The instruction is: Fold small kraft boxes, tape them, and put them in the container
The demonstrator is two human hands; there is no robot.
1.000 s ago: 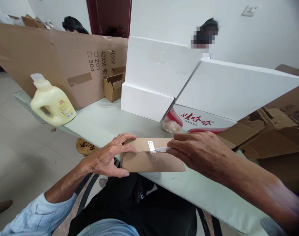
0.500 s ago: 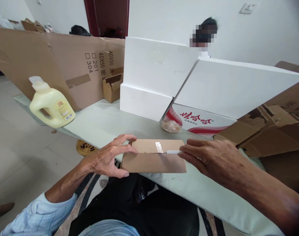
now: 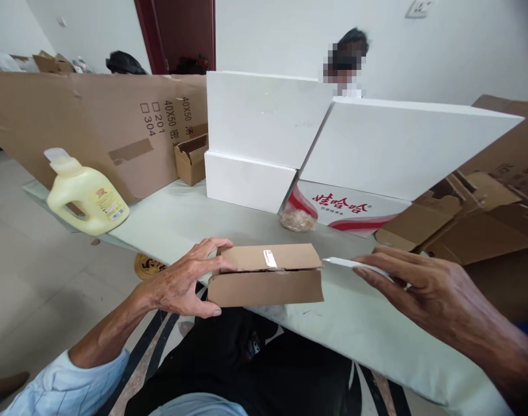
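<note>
A small brown cardboard box lies at the near edge of the cloth-covered table, a dark gap running along the seam between its top flaps. A shiny strip of clear tape sits on the far flap. My left hand grips the box's left end, fingers on top and thumb low on the near side. My right hand pinches a slim white knife, which points left towards the box's right end, apart from it. Part of the knife is hidden in the hand.
A yellow jug stands at the left. White boxes and a printed carton form a wall behind. Near them lie a small open box and a plastic-wrapped bundle. Cardboard is stacked right. A person is behind.
My right hand has drawn the knife off the seam and moved right. The seam has parted into an open gap. My left hand keeps its hold on the box.
</note>
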